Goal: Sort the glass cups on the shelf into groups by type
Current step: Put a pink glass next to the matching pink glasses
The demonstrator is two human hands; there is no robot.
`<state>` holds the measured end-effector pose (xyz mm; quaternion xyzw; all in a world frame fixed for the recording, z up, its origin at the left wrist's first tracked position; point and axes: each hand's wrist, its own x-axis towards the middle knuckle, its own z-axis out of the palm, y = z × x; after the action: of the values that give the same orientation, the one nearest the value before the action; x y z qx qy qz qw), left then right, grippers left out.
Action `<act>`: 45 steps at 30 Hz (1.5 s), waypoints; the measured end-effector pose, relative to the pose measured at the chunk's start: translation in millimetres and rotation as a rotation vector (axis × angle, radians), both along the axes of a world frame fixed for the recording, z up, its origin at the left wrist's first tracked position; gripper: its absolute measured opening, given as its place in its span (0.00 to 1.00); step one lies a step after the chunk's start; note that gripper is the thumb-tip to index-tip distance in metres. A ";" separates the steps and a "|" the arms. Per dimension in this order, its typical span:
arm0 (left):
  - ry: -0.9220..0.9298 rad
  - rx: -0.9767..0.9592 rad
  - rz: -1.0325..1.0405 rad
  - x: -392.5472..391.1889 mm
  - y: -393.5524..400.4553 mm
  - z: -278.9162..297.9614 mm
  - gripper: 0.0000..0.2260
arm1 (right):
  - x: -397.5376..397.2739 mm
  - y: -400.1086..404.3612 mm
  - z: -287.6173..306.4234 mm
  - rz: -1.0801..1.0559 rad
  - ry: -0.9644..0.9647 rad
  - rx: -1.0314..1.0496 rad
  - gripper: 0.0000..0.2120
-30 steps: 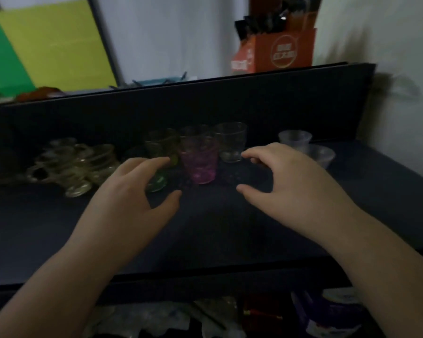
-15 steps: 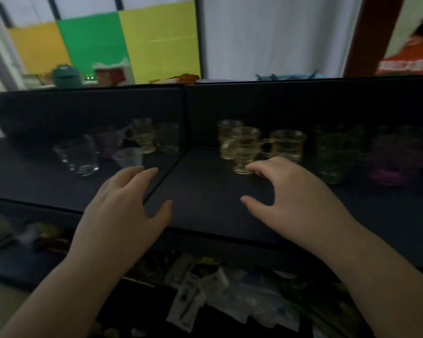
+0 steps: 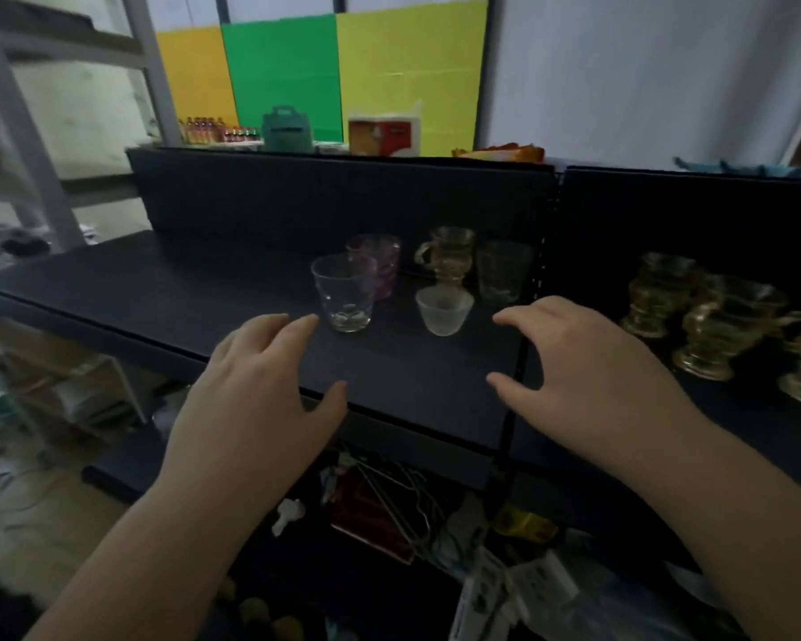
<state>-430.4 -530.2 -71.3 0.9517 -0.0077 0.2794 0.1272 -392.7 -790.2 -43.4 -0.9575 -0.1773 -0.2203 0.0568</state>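
Note:
On the dark shelf (image 3: 167, 293) stand a clear tumbler (image 3: 343, 293), a pink tumbler (image 3: 382, 266) behind it, a small frosted cup (image 3: 444, 312), an amber handled cup (image 3: 449, 261) and a smoky tumbler (image 3: 500, 272). Several amber handled cups (image 3: 713, 326) are grouped on the right section. My left hand (image 3: 255, 390) hovers open just in front of the clear tumbler, holding nothing. My right hand (image 3: 583, 372) hovers open to the right of the frosted cup, fingers spread, empty.
A vertical divider (image 3: 535, 289) splits the shelf between the mixed cups and the amber group. A green bag (image 3: 287, 129), small bottles (image 3: 213, 130) and a red-and-white box (image 3: 385, 134) sit on top of the back panel. Clutter and bags fill the lower level (image 3: 435, 548).
The view has swung left along the shelf, from the pink and green tumblers, past the amber cups, to the mixed cups. Both hands stay open and empty in front of me.

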 end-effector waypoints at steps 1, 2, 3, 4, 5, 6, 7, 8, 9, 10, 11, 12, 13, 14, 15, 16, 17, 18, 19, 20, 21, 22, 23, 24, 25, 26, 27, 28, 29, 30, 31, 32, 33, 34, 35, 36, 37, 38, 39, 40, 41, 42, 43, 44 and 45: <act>-0.001 -0.002 -0.005 6.4 3.7 -0.1 0.31 | 4.6 6.9 0.0 0.007 -0.001 -0.010 0.28; -0.003 -0.004 -0.009 13.5 6.8 0.1 0.31 | 9.6 12.7 0.2 0.013 0.000 -0.021 0.28; -0.007 -0.006 -0.011 21.3 9.5 0.9 0.31 | 15.1 17.9 0.6 0.017 0.000 -0.034 0.28; -0.013 -0.007 -0.013 29.5 12.3 2.3 0.31 | 21.0 22.1 1.8 0.020 -0.006 -0.047 0.28; -0.019 -0.005 -0.017 37.8 15.2 4.4 0.31 | 27.3 26.0 3.3 0.021 -0.014 -0.061 0.28; -0.023 -0.003 -0.023 46.4 18.7 6.5 0.31 | 34.0 29.7 5.2 0.024 -0.022 -0.073 0.28; -0.027 -0.002 -0.030 55.4 22.4 9.1 0.32 | 41.0 33.7 7.2 0.026 -0.031 -0.084 0.27; -0.027 -0.001 -0.037 65.2 26.1 11.6 0.32 | 48.3 37.5 9.1 0.028 -0.040 -0.097 0.27; -0.022 0.003 -0.042 75.2 29.4 14.2 0.33 | 55.2 40.9 10.7 0.027 -0.041 -0.105 0.27; -0.016 0.008 -0.046 85.6 31.8 16.5 0.34 | 61.9 44.2 12.0 0.025 -0.038 -0.111 0.27; -0.012 0.011 -0.055 96.4 33.4 19.2 0.35 | 68.7 47.8 13.6 0.022 -0.036 -0.116 0.27; -0.004 0.010 -0.072 107.3 33.5 21.4 0.36 | 75.0 51.3 15.5 0.019 -0.034 -0.116 0.27; 0.015 0.008 -0.097 118.5 32.5 23.1 0.37 | 80.6 55.0 17.1 0.013 -0.023 -0.110 0.27; 0.046 0.008 -0.120 130.0 30.4 24.4 0.38 | 85.4 58.9 18.6 0.006 -0.009 -0.101 0.27; 0.082 0.010 -0.139 140.7 27.9 25.7 0.39 | 89.7 63.7 19.3 -0.002 0.008 -0.096 0.28; 0.117 0.017 -0.154 150.3 25.8 26.3 0.40 | 93.2 68.6 19.4 -0.014 0.024 -0.096 0.28; 0.144 0.026 -0.173 159.2 25.3 26.4 0.41 | 96.4 73.9 19.3 -0.031 0.038 -0.099 0.28; 0.159 0.037 -0.197 167.5 26.5 25.2 0.41 | 99.1 79.2 19.4 -0.053 0.040 -0.104 0.29; 0.155 0.045 -0.230 174.8 29.9 24.1 0.41 | 102.1 84.8 19.4 -0.076 0.028 -0.103 0.29; 0.146 0.043 -0.270 180.8 35.1 22.9 0.39 | 104.8 90.0 19.4 -0.096 0.016 -0.098 0.29; 0.146 0.031 -0.314 184.8 41.9 21.9 0.38 | 106.9 95.8 19.5 -0.121 0.016 -0.088 0.29; 0.148 0.012 -0.353 187.9 50.2 21.4 0.36 | 108.8 102.0 19.8 -0.146 0.020 -0.074 0.29; 0.142 0.000 -0.387 190.0 59.7 21.5 0.33 | 111.2 108.6 20.5 -0.170 0.021 -0.065 0.29; 0.134 -0.008 -0.415 191.9 69.9 21.6 0.31 | 113.9 115.8 21.9 -0.188 0.018 -0.057 0.29; 0.129 -0.016 -0.436 193.6 80.5 21.1 0.30 | 116.5 123.5 23.8 -0.204 0.019 -0.045 0.29; 0.124 -0.023 -0.449 194.9 91.2 20.4 0.30 | 120.0 131.4 26.4 -0.218 0.021 -0.035 0.28; 0.110 -0.028 -0.456 196.7 101.5 19.8 0.31 | 124.5 139.3 30.3 -0.229 0.018 -0.025 0.28; 0.090 -0.026 -0.455 199.1 111.2 19.5 0.32 | 130.3 146.9 35.2 -0.235 0.009 -0.013 0.28; 0.072 -0.023 -0.449 201.6 120.7 19.5 0.34 | 137.9 154.9 40.6 -0.242 -0.003 0.000 0.28; 0.059 -0.025 -0.441 204.1 129.0 19.8 0.36 | 146.5 162.3 46.1 -0.249 -0.010 0.010 0.29; 0.050 -0.029 -0.436 206.4 137.0 20.1 0.36 | 156.5 169.8 50.8 -0.255 -0.003 0.011 0.31; 0.045 -0.032 -0.432 208.2 144.4 20.8 0.36 | 166.8 177.4 54.3 -0.263 0.021 -0.004 0.33; 0.042 -0.032 -0.428 209.1 151.0 20.9 0.36 | 177.0 185.0 55.9 -0.278 0.068 -0.038 0.36; 0.034 -0.032 -0.426 209.7 157.1 20.1 0.36 | 186.7 192.5 56.1 -0.301 0.133 -0.082 0.39; 0.017 -0.038 -0.425 210.0 162.8 18.9 0.36 | 195.9 199.6 55.3 -0.328 0.201 -0.123 0.43; -0.003 -0.048 -0.426 209.6 167.2 18.1 0.36 | 204.2 205.5 53.8 -0.351 0.260 -0.157 0.45; -0.016 -0.062 -0.426 207.8 169.3 17.0 0.36 | 211.3 209.7 51.3 -0.361 0.304 -0.186 0.47; -0.018 -0.077 -0.437 207.7 174.8 16.9 0.36 | 219.1 215.8 49.2 -0.374 0.341 -0.211 0.47; -0.015 -0.086 -0.452 207.5 179.0 17.4 0.36 | 225.8 220.9 47.7 -0.393 0.378 -0.245 0.48; -0.016 -0.091 -0.461 206.1 178.5 17.7 0.36 | 230.1 221.7 46.1 -0.412 0.410 -0.287 0.48; -0.018 -0.091 -0.467 206.1 178.9 18.3 0.36 | 233.8 222.6 45.0 -0.438 0.436 -0.328 0.48; -0.017 -0.087 -0.475 206.2 180.7 19.0 0.36 | 236.6 223.7 43.0 -0.464 0.457 -0.353 0.48; -0.012 -0.082 -0.482 206.0 183.3 19.3 0.36 | 238.3 225.1 40.2 -0.483 0.470 -0.356 0.48; -0.010 -0.079 -0.484 205.9 186.4 19.5 0.36 | 239.0 225.9 37.6 -0.489 0.471 -0.347 0.47; -0.011 -0.081 -0.484 206.1 189.3 19.8 0.36 | 239.2 226.2 35.2 -0.485 0.460 -0.328 0.45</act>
<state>-224.4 -340.9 -51.5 0.9147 -0.2251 0.2461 0.2284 -153.5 -564.0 -8.2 -0.9925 0.0391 0.0251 -0.1130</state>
